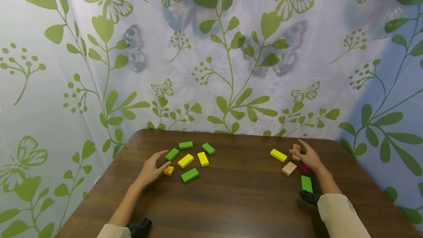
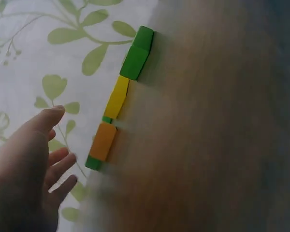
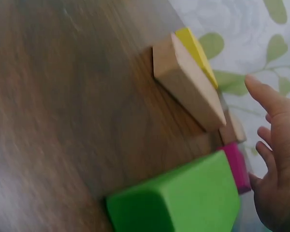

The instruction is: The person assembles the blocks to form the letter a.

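My left hand point(image 1: 152, 170), fingers spread and slightly bent, hovers by an orange block point(image 1: 169, 170) and a green block point(image 1: 172, 154). In the left wrist view its fingers hold nothing and stand apart from the orange block point(image 2: 104, 141). On the right, my right hand point(image 1: 310, 158) reaches over a plain wooden block point(image 1: 296, 152), partly covering it and a magenta block point(image 1: 305, 168). The right wrist view has these fingers loosely extended, with nothing gripped. Another wooden block point(image 1: 289, 168), a yellow block point(image 1: 278, 155) and a green block point(image 1: 306, 184) lie around that hand.
Two yellow blocks, one left point(image 1: 185, 161) and one right point(image 1: 203, 159), lie at the left of the brown table point(image 1: 238, 194). Near them are more green blocks, one in front point(image 1: 190, 175). A leaf-patterned curtain point(image 1: 198, 83) hangs behind the table. Black camera mounts sit at both wrists.
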Demonstrator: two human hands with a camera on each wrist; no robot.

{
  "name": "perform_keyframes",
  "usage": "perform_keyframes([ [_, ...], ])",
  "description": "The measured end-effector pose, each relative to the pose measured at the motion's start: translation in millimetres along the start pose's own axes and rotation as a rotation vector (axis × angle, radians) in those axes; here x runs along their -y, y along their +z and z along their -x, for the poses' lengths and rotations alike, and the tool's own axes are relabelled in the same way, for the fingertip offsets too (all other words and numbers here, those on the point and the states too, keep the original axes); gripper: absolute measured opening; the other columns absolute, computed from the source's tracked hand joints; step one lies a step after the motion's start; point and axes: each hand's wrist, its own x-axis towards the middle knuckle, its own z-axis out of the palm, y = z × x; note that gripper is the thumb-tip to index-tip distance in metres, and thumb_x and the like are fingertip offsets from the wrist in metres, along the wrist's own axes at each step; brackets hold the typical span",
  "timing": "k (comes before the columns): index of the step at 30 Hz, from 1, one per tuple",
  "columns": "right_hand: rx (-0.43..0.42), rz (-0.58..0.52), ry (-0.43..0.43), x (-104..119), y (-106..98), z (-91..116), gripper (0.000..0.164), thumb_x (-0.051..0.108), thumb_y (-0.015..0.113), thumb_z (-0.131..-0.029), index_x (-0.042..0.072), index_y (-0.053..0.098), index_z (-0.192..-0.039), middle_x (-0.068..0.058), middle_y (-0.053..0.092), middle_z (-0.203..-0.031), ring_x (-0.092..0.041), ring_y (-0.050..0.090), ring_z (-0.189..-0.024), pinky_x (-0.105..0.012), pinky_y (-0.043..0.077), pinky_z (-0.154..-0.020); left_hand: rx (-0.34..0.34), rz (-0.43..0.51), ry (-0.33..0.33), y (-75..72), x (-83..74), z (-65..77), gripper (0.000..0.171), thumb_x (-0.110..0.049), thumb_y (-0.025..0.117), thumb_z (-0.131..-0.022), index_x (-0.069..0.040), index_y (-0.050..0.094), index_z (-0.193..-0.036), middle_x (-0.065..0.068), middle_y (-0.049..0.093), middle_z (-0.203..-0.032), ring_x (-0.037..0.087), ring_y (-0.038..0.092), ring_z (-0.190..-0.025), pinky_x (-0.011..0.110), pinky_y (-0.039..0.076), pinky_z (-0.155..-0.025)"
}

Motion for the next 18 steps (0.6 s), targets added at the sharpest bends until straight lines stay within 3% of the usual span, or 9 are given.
perform_keyframes([
  [4,0.039,-0.001,0.008,-8.6,-0.1,2.2,0.087,0.045,0.055,-0.09,0.001,0.007,-0.147,-0.038,0.01,-0.143,-0.057,0.014,-0.126,-0.07,0.02,-0.092,0.011,0.149,-0.08,-0.4,11.1,8.1,0.049,-0.03,0.064,-0.087,-0.007,0.052,-0.129,0.014,0.056,-0.124,0.03,0.057,-0.108,0.045,0.048,-0.084],
  [8,0.067,0.01,0.007,-13.6,3.1,2.3,0.089,0.044,0.056,-0.089,0.0,0.006,-0.147,-0.037,0.01,-0.143,-0.056,0.014,-0.126,-0.069,0.02,-0.093,0.055,0.211,-0.137,-4.0,14.4,13.6,0.051,-0.031,0.066,-0.086,-0.009,0.052,-0.13,0.013,0.057,-0.123,0.03,0.055,-0.11,0.048,0.044,-0.088],
  [13,0.068,0.043,-0.006,-20.8,4.5,1.3,0.091,0.044,0.058,-0.088,-0.002,0.007,-0.146,-0.036,0.011,-0.144,-0.056,0.013,-0.127,-0.07,0.018,-0.093,0.122,0.157,-0.139,-5.1,12.9,16.1,0.046,-0.037,0.068,-0.083,-0.013,0.061,-0.121,0.001,0.061,-0.118,0.024,0.054,-0.111,0.048,0.04,-0.093],
  [18,0.084,0.077,-0.003,-25.1,3.9,0.0,0.092,0.045,0.059,-0.087,-0.003,0.007,-0.146,-0.036,0.012,-0.144,-0.057,0.012,-0.126,-0.071,0.016,-0.093,0.173,0.103,-0.123,-5.0,12.0,17.2,0.047,-0.042,0.07,-0.079,-0.019,0.064,-0.12,-0.002,0.059,-0.122,0.026,0.05,-0.117,0.053,0.036,-0.095],
])
